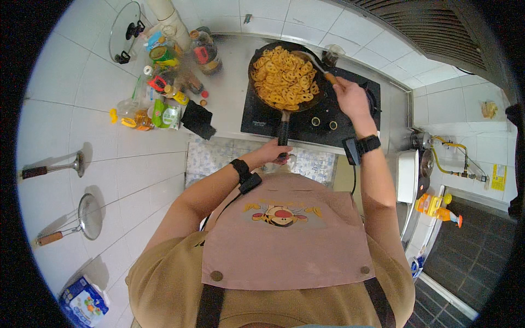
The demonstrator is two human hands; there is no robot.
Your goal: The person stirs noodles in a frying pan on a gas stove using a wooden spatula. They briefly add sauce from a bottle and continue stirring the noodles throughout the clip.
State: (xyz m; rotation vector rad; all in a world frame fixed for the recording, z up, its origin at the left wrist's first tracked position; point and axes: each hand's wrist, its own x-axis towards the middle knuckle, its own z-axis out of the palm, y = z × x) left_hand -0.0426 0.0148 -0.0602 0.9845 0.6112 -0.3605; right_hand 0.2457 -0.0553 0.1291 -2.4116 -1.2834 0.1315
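Observation:
Sliced lotus root (283,80), coated brownish orange, heaps up in a black wok (255,93) on the left part of the gas hob (262,119). My left hand (274,151) is closed around the end of the wok's black handle (284,130). In my right hand (353,98) is the wooden handle of a metal spatula (320,67). Its head reaches into the wok at the upper right, against the slices and partly hidden by them. Burner flame cannot be seen under the wok.
Left of the hob stand sauce bottles (205,53), a green-lidded can (159,53), an oil bottle (141,119), a green packet (166,114) and a black cloth-like item (198,119). A glass jar (332,55) sits behind the hob. Overhead at right is a range hood (426,28).

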